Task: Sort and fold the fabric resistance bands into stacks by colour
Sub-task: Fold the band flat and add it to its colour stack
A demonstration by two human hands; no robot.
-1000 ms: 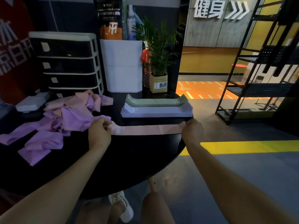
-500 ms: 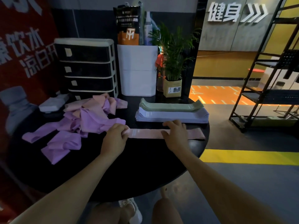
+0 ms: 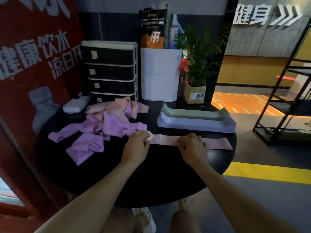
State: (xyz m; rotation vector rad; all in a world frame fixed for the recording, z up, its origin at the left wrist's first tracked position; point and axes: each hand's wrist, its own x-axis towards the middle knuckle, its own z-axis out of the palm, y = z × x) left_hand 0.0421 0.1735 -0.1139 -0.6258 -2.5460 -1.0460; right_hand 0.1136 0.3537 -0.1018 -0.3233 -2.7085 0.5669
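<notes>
Now pink band (image 3: 217,143) flat on table, both hands' fingers (image 3: 146,137) pinching it.

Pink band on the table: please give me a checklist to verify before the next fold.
1. Pink band lies flat on the table: ok.
2. Left hand holds its left end: ok.
3. Right hand grips the middle: ok, fingers curled.
4. Right end is free, though near the table edge: ok.
5. Green stack and lilac stack are tidy: ok.
6. A pink stack exists: not ok.
</notes>
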